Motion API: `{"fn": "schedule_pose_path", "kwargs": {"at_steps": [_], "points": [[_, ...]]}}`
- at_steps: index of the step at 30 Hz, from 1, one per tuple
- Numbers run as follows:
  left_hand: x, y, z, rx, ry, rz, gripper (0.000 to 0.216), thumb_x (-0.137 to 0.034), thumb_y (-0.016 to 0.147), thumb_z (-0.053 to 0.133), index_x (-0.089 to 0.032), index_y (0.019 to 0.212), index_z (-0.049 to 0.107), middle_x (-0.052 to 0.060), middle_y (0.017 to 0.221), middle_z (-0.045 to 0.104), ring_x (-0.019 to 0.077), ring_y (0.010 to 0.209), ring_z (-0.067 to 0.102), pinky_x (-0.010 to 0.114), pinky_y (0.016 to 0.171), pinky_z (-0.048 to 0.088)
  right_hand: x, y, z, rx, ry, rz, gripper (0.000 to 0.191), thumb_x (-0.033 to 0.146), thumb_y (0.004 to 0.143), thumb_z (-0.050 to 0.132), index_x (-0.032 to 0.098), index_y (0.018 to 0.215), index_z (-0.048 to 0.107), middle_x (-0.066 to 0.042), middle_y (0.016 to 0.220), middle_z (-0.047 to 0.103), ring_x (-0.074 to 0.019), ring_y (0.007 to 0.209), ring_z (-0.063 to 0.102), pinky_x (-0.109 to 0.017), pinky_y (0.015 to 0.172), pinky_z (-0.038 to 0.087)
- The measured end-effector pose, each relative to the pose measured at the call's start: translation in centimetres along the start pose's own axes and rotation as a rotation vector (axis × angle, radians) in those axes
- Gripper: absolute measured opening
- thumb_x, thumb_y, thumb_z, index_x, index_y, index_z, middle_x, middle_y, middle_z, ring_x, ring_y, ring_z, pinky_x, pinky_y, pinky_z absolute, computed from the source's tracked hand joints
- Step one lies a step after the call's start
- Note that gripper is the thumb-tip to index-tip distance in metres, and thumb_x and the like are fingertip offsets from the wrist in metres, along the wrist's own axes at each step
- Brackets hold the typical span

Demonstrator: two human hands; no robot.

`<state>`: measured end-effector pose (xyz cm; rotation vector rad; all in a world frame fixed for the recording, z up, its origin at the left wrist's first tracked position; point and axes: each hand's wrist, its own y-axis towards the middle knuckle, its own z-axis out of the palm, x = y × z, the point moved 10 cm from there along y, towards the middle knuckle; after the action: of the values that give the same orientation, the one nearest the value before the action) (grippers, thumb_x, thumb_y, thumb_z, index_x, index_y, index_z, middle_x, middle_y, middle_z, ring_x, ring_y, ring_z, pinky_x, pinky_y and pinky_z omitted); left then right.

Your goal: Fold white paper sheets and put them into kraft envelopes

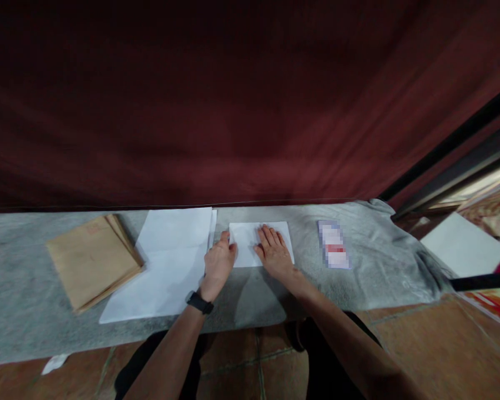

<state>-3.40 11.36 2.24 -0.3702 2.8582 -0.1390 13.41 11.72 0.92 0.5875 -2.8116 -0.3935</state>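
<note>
A small folded white paper lies on the grey cloth. My right hand lies flat on it with its fingers stretched out. At the paper's left edge rests my left hand, fingers curled and pressed on that edge; a black watch is on its wrist. A stack of white sheets lies just to the left of my left hand.
A pile of brown envelopes sits at the left of the cloth. A small printed card stack lies to the right. A dark red curtain hangs behind. A white board is at far right; tiled floor is in front.
</note>
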Motion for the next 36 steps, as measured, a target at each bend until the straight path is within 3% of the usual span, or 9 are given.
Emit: {"fn": "schedule_pose_path", "kwargs": {"at_steps": [4, 9, 12, 14, 18, 25, 30, 33, 36], "points": [[0.0, -0.3, -0.3, -0.017, 0.025, 0.014, 0.038, -0.031, 0.101, 0.047, -0.018, 0.137, 0.05, 0.012, 0.104, 0.075, 0.0263, 0.095, 0.073, 0.035, 0.08, 0.054, -0.4, -0.4, 0.9, 0.0, -0.012, 0.013, 0.057, 0.042, 0.105, 0.047, 0.014, 0.155, 0.042, -0.016, 0.161, 0.04, -0.0307, 0.149, 0.036, -0.052, 0.122, 0.028], [-2.9, -1.3, -1.3, -0.278, 0.055, 0.241, 0.037, -0.022, 0.1, 0.042, -0.011, 0.131, 0.057, 0.02, 0.127, 0.065, 0.0307, 0.118, 0.064, 0.043, 0.099, 0.05, -0.4, -0.5, 1.0, 0.013, -0.043, 0.019, 0.056, 0.041, 0.106, 0.042, 0.014, 0.155, 0.042, -0.014, 0.162, 0.037, -0.0309, 0.149, 0.037, -0.051, 0.123, 0.026], [-6.2, -2.4, 0.4, -0.31, -0.006, 0.496, 0.047, -0.029, 0.104, 0.035, -0.013, 0.147, 0.047, 0.017, 0.153, 0.05, 0.0292, 0.142, 0.046, 0.045, 0.115, 0.04, -0.2, -0.5, 1.1, 0.04, -0.061, 0.009, 0.054, 0.035, 0.107, 0.039, 0.013, 0.156, 0.041, -0.014, 0.162, 0.037, -0.0312, 0.15, 0.036, -0.052, 0.123, 0.025], [-7.2, -2.6, 2.2, -0.253, -0.001, 0.556, 0.053, -0.038, 0.106, 0.032, -0.014, 0.153, 0.043, 0.014, 0.16, 0.043, 0.0278, 0.151, 0.035, 0.046, 0.122, 0.031, -0.1, -0.5, 1.1, 0.056, -0.067, 0.002, 0.052, 0.029, 0.106, 0.038, 0.013, 0.155, 0.042, -0.014, 0.163, 0.036, -0.0306, 0.15, 0.036, -0.051, 0.123, 0.025], [-6.8, -2.3, 4.3, -0.205, 0.074, 0.52, 0.061, -0.047, 0.106, 0.028, -0.014, 0.155, 0.04, 0.013, 0.164, 0.036, 0.0272, 0.155, 0.026, 0.048, 0.127, 0.02, -0.3, -0.4, 0.9, 0.06, -0.057, 0.009, 0.051, 0.025, 0.106, 0.037, 0.016, 0.155, 0.043, -0.011, 0.162, 0.038, -0.0289, 0.149, 0.038, -0.049, 0.123, 0.025], [-3.7, -2.0, 4.1, -0.26, 0.109, 0.401, 0.063, -0.04, 0.105, 0.031, -0.006, 0.158, 0.034, 0.018, 0.165, 0.03, 0.0282, 0.155, 0.026, 0.047, 0.126, 0.024, -3.4, -0.2, 0.5, 0.039, -0.056, 0.121, 0.052, 0.034, 0.108, 0.032, 0.012, 0.154, 0.044, -0.012, 0.161, 0.039, -0.0279, 0.147, 0.04, -0.047, 0.121, 0.028], [-2.6, -2.1, 3.6, -0.277, 0.123, 0.323, 0.064, -0.039, 0.104, 0.031, 0.001, 0.154, 0.038, 0.022, 0.16, 0.038, 0.0303, 0.153, 0.03, 0.05, 0.126, 0.023, -5.2, -0.3, 0.4, 0.055, -0.075, 0.17, 0.055, 0.035, 0.107, 0.032, 0.008, 0.154, 0.042, -0.015, 0.162, 0.036, -0.0302, 0.148, 0.039, -0.049, 0.121, 0.028], [-4.3, -2.0, 3.3, -0.288, 0.132, 0.335, 0.062, -0.037, 0.104, 0.029, 0.001, 0.152, 0.041, 0.022, 0.159, 0.041, 0.0307, 0.154, 0.028, 0.052, 0.128, 0.018, -5.3, -0.4, 0.3, 0.055, -0.066, 0.17, 0.056, 0.035, 0.107, 0.032, 0.008, 0.155, 0.042, -0.015, 0.162, 0.036, -0.0303, 0.148, 0.039, -0.049, 0.121, 0.027], [-8.5, -1.6, 4.2, -0.242, 0.115, 0.469, 0.058, -0.032, 0.105, 0.025, -0.006, 0.156, 0.037, 0.015, 0.163, 0.037, 0.0265, 0.155, 0.025, 0.05, 0.128, 0.018, -5.3, -0.4, 0.5, 0.056, -0.055, 0.186, 0.055, 0.034, 0.107, 0.033, 0.009, 0.154, 0.043, -0.014, 0.162, 0.037, -0.0311, 0.148, 0.039, -0.05, 0.121, 0.027]]}}
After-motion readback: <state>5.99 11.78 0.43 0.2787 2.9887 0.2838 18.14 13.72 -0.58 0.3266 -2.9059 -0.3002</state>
